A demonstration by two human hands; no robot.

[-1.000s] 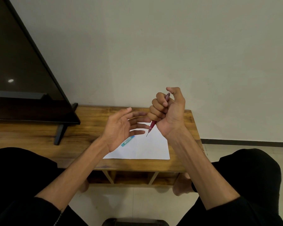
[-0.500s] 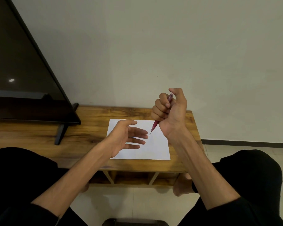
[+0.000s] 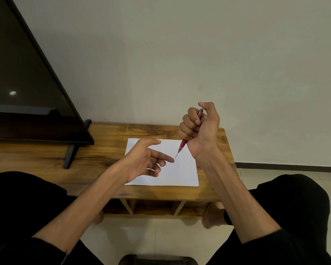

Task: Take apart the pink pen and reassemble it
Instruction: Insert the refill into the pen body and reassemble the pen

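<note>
Right hand (image 3: 201, 131): raised above the far right part of the wooden table (image 3: 103, 148), closed in a fist around the pink pen (image 3: 182, 145). The four fingers are curled together over the barrel and the thumb stands up beside the pen's upper end, which shows between thumb and index finger. The pen runs diagonally through the fist, upper end away from the person, lower end pointing down and to the left. The lower section and a thin dark tip project below the little finger and hang above the white sheet of paper (image 3: 180, 173); contact between tip and paper cannot be confirmed.

Left hand (image 3: 143, 159): held low over the left half of the paper, palm turned inward, fingers spread apart and loosely extended toward the right. It holds nothing. The index fingertip lies just beside the pen tip; whether the two touch cannot be told.

Surroundings: the paper lies flat on the table near its front edge. A dark television screen (image 3: 27, 83) stands on the table's left part, on a black foot. The person's dark-clothed knees frame the lower corners of the view.
</note>
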